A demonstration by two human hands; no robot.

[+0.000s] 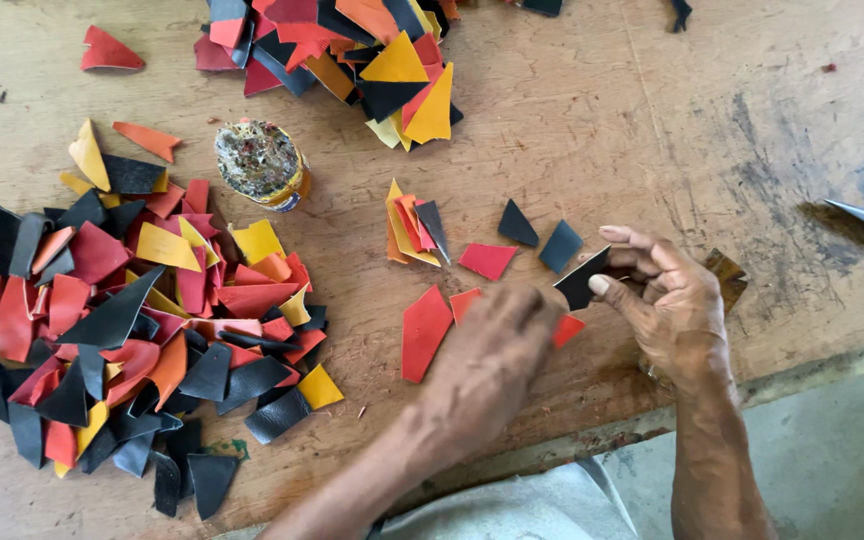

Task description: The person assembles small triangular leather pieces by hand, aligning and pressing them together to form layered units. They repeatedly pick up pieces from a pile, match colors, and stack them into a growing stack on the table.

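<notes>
Head view: the right hand (674, 305) pinches a black leather piece (581, 280) between thumb and fingers, its grip pressed on the right end so the piece's long axis slants up to the right, just above the worktop (652, 120). The left hand (492, 350) is blurred, palm down on the worktop beside a red piece (424, 332); whether its grip is spread I cannot tell. Of the 2 hands, it lies just left of and below the black piece.
</notes>
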